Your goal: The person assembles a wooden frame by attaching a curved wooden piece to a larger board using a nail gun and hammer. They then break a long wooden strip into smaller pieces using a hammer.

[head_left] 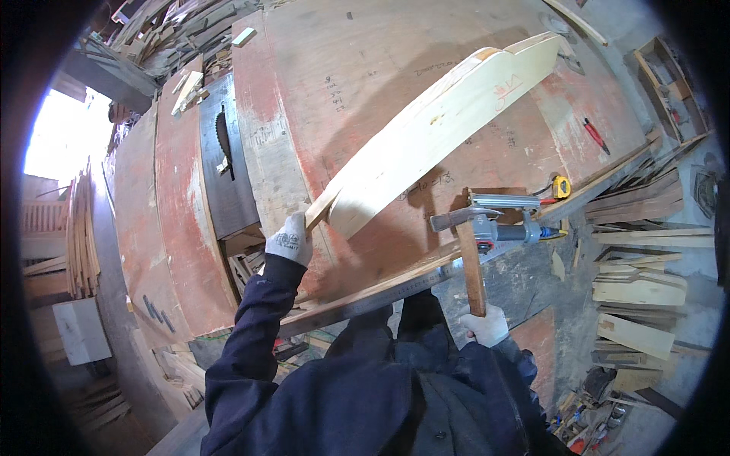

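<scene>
My left hand [289, 239], in a white glove, is closed round the narrow near end of a long pale wooden board assembly [449, 121]. Its curved pieces reach across the bench toward the far right, with a red pencil mark near the far end. My right hand [487, 325], also gloved, grips the wooden handle of a claw hammer [470, 266] just off the bench's front edge. The hammer's metal head points up, in front of a pneumatic nail gun [506, 224] that lies at the bench edge and is partly hidden by it.
The reddish plywood bench [357, 76] has a circular saw blade [223, 140] standing out of a dark metal plate at left. A yellow tape measure [561, 187] and red-handled pliers [596, 136] lie at right. Cut boards [639, 287] are stacked on the floor to the right.
</scene>
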`<state>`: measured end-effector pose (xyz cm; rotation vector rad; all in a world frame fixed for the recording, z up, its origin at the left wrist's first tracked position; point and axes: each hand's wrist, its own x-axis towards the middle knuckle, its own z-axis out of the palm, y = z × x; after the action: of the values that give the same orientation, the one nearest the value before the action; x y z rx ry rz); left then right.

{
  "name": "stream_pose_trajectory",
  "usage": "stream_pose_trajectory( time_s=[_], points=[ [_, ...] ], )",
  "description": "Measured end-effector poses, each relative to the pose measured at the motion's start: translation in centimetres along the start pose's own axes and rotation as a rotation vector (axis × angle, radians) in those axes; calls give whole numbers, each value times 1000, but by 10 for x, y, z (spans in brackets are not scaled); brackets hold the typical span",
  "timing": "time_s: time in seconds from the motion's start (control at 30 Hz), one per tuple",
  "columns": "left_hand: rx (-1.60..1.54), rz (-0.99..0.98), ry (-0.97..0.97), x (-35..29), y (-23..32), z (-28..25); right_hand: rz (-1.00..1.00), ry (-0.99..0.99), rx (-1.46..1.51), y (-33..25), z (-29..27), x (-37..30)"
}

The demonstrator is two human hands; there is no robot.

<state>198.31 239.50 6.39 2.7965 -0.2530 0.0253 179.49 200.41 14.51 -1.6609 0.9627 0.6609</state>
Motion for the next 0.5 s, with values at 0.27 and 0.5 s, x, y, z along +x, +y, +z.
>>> stream_pose_trajectory(
  time_s=[0.27,0.5],
  points=[
    [26,37,49,-11,-1,15,24,4,88,-2,-13,-5],
    [32,31,40,-17,6,14,-2,44,227,5,-40,6]
  ],
)
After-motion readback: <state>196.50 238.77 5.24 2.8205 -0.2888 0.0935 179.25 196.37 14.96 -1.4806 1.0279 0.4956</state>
